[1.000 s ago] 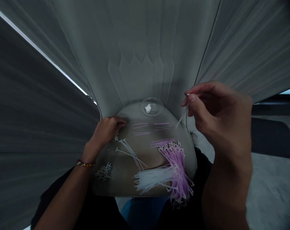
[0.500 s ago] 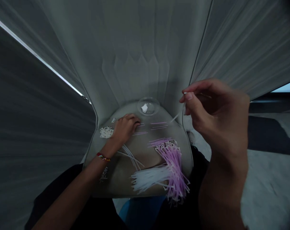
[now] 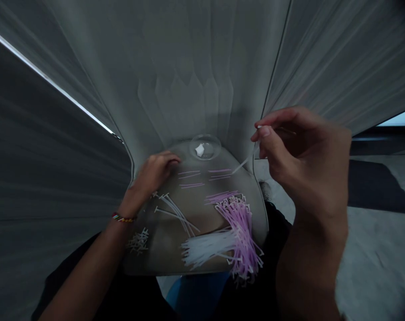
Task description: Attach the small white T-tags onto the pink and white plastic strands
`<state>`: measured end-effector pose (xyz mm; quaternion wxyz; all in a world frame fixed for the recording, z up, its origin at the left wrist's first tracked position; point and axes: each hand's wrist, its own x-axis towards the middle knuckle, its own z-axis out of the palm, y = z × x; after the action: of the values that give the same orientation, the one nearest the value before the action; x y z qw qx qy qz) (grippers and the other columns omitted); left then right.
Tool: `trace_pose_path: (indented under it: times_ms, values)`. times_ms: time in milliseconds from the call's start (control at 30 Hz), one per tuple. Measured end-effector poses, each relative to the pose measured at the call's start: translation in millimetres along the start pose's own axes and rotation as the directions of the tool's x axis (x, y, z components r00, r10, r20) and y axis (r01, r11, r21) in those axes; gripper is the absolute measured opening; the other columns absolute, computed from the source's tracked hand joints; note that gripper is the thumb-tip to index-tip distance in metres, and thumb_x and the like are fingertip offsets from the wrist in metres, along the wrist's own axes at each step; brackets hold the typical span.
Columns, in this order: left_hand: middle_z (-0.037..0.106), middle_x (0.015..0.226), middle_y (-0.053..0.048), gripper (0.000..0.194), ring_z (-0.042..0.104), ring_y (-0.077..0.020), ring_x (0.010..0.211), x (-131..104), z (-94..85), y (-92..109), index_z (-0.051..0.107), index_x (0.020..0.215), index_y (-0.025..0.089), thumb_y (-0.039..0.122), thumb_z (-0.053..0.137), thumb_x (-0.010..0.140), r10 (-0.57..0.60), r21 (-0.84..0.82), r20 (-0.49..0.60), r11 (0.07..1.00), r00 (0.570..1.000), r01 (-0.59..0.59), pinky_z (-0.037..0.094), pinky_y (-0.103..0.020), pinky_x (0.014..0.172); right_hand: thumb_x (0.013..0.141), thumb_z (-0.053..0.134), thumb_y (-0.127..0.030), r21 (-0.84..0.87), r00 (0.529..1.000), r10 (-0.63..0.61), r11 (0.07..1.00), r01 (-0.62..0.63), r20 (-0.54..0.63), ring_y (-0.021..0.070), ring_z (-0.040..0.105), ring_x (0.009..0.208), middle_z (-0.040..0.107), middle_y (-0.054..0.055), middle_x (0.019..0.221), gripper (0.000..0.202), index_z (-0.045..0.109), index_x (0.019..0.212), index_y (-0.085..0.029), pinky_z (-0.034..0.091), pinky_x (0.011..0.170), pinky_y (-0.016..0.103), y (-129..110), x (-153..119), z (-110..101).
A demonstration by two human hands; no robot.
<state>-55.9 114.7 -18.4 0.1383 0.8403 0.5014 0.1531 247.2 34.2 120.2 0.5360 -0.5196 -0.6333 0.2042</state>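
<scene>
My left hand is over the left side of a chair seat, its fingers curled together; whether anything is in them is hidden. Just right of it lie thin purple sticks in short rows. Raised at the right, my right hand pinches a small white tip between thumb and fingers. Below those fingers a thin pale stick slants down; it seems to be part of the same thing. A bundle of purple sticks with pale ends overlaps a bundle of white sticks at the near right.
A round clear dish with a white piece in it stands at the seat's back. Several loose white sticks cross mid-seat. Small white pieces lie near left. The grey chair back rises behind.
My left hand has moved left and away from the purple sticks, uncovering them and the heads of the loose white sticks. It now covers the white pile at left. My right hand stays nearly still.
</scene>
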Motion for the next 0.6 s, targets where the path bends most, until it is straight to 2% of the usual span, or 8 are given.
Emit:
trace_pose_path:
  times_ms: [100,167,300,433,500,600]
  values:
    - [0.073,0.109,-0.005,0.026,0.067,-0.0213,0.095,-10,-17.6,-14,0.073,0.109,0.024,0.027,0.049,0.101,-0.068,0.035,-0.051,0.997,0.996,0.069,0.048,-0.032,0.080,0.096,0.065,-0.027,-0.008,1.000,-0.017,1.000,0.017,-0.011,0.0177,0.062,0.063,0.069,0.001,0.083,0.006,0.071,0.095,-0.028,0.045,0.054,0.031,1,1,0]
    - [0.073,0.108,-0.005,0.025,0.066,-0.0214,0.092,-15,-16.3,-14,0.074,0.109,0.024,0.025,0.051,0.100,-0.079,0.051,-0.045,0.995,0.996,0.081,0.047,-0.032,0.078,0.095,0.066,-0.027,-0.012,0.999,-0.033,0.999,0.033,-0.006,0.0165,0.061,0.062,0.069,0.001,0.082,0.005,0.071,0.096,-0.027,0.045,0.052,0.029,3,1,1]
    - [0.074,0.111,-0.003,0.024,0.067,-0.0219,0.097,-12,11.6,4,0.074,0.109,0.026,0.024,0.052,0.100,-0.053,0.054,0.008,0.997,0.999,0.052,0.048,-0.031,0.079,0.094,0.068,-0.025,0.016,0.999,-0.036,0.999,0.036,0.022,0.0132,0.059,0.061,0.066,0.000,0.078,0.007,0.073,0.098,-0.025,0.046,0.050,0.025,8,2,7]
    - [0.073,0.108,-0.006,0.021,0.066,-0.0250,0.102,-1,39.6,26,0.074,0.106,0.025,0.027,0.055,0.100,-0.012,0.126,0.025,0.992,1.000,0.008,0.049,-0.034,0.083,0.092,0.070,-0.024,0.094,1.000,-0.019,0.995,0.018,0.013,0.0128,0.065,0.069,0.068,0.000,0.080,0.014,0.075,0.104,-0.020,0.056,0.063,0.026,25,5,19]
    - [0.072,0.106,-0.007,0.018,0.066,-0.0267,0.102,2,46.4,31,0.075,0.102,0.024,0.028,0.058,0.098,0.002,0.135,0.021,0.991,1.000,-0.005,0.049,-0.036,0.083,0.090,0.072,-0.024,0.128,1.000,0.012,0.992,-0.009,-0.021,0.0142,0.068,0.074,0.070,0.001,0.083,0.018,0.074,0.107,-0.018,0.059,0.069,0.028,36,7,25]
    - [0.072,0.100,-0.009,0.015,0.065,-0.0279,0.099,5,49.9,33,0.074,0.095,0.022,0.024,0.060,0.096,0.021,0.126,0.018,0.992,1.000,-0.023,0.048,-0.037,0.083,0.088,0.074,-0.025,0.134,0.998,0.037,0.991,-0.031,-0.046,0.0158,0.070,0.075,0.072,0.002,0.081,0.011,0.073,0.097,-0.020,0.060,0.070,0.029,48,8,32]
